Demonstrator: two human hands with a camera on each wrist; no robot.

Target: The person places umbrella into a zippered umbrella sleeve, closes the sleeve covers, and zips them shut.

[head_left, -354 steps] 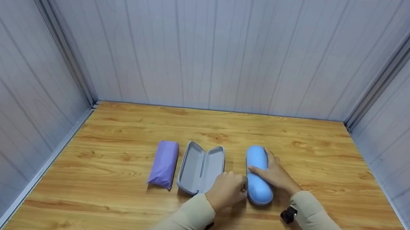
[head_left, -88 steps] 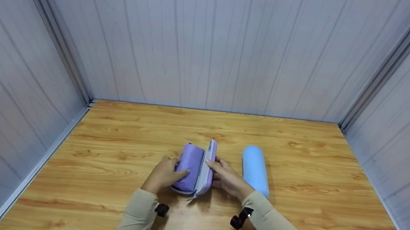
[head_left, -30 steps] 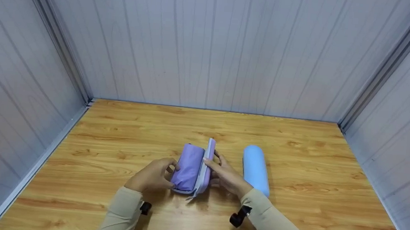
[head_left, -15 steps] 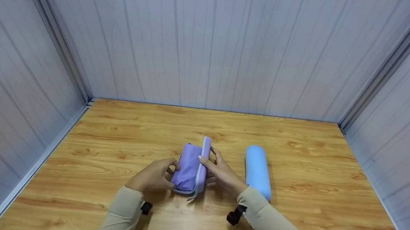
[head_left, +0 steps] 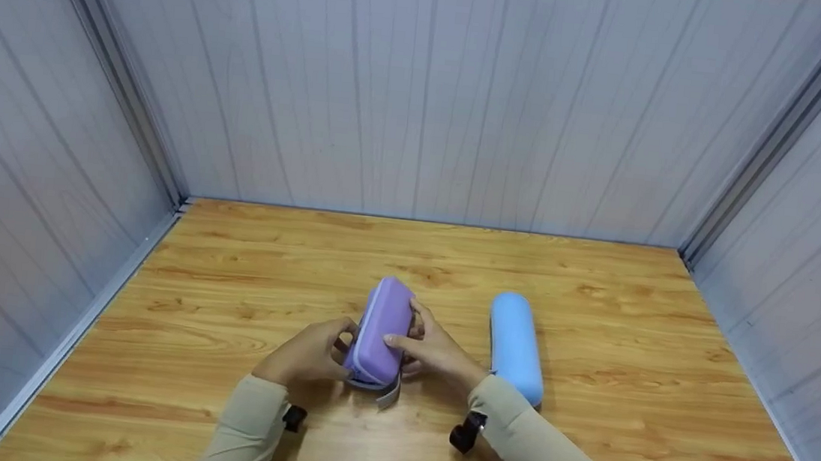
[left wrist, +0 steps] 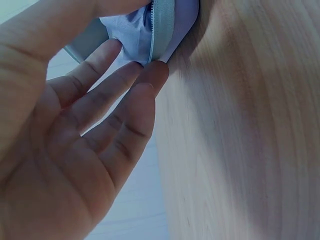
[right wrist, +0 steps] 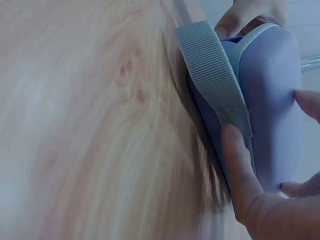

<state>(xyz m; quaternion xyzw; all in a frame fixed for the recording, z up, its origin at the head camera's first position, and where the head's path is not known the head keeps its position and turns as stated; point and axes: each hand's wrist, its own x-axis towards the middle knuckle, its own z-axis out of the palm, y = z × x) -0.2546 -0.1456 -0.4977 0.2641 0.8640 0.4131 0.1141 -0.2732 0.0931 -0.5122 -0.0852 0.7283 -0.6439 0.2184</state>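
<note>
A purple zip case [head_left: 387, 334] lies mid-table, its lid folded over onto the base. Between lid and base, a soft purple fabric bundle [left wrist: 131, 32] shows beside the toothed zip edge [left wrist: 162, 30]; the lid hides most of it. My left hand [head_left: 305, 348] grips the case's left side with curled fingers, thumb by the near corner. On the other side, my right hand [head_left: 440, 350] holds the lid, thumb on top and fingers down the right side. In the right wrist view, one fingertip touches the base of a grey ribbed strap [right wrist: 212, 70].
A rounded blue case [head_left: 516, 346] lies lengthwise to the right, close to my right forearm. The wooden table [head_left: 266, 247] meets pale panel walls [head_left: 422, 111] at the back and both sides. Black cameras [head_left: 466, 432] are strapped at both wrists.
The grey-lined case was open and apart from the bundle at first; later the bundle lay in it. My right hand has swung the upright lid left, down over the bundle. The left hand stays put lately.
</note>
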